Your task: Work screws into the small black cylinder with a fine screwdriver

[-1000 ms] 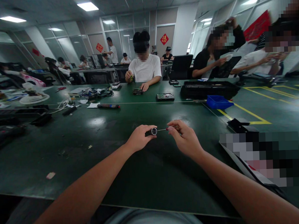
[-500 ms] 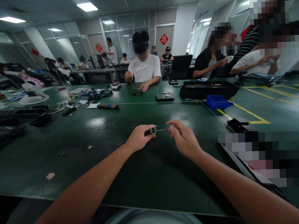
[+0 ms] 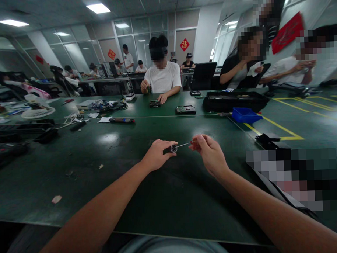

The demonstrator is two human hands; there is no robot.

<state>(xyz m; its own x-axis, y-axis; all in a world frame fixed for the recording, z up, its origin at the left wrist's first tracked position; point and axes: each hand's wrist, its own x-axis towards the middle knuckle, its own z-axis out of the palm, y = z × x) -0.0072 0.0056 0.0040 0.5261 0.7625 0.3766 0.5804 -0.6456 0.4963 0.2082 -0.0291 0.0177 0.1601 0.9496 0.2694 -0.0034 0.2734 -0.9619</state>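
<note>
My left hand (image 3: 156, 155) is closed around a small dark round part with a silver ring-shaped end (image 3: 173, 148), its thumb and fingers on either side. My right hand (image 3: 210, 154) pinches the handle of a thin screwdriver (image 3: 183, 144). The shaft points left, its tip at the ring end of the round part; whether it is inside cannot be made out. Most of the handle is hidden by my fingers. Both hands are above the green table (image 3: 160, 200), near its middle.
Across the table a person in a white shirt (image 3: 166, 76) handles a dark part (image 3: 154, 103). A circuit-board device (image 3: 186, 109), black tray (image 3: 235, 101) and blue bin (image 3: 246, 115) stand ahead. A pen-shaped tool (image 3: 122, 120) and cables (image 3: 105, 104) lie left.
My right hand has turned and its fingers have curled further round the screwdriver handle. The shaft now slants up to the right. My left hand has barely moved.
</note>
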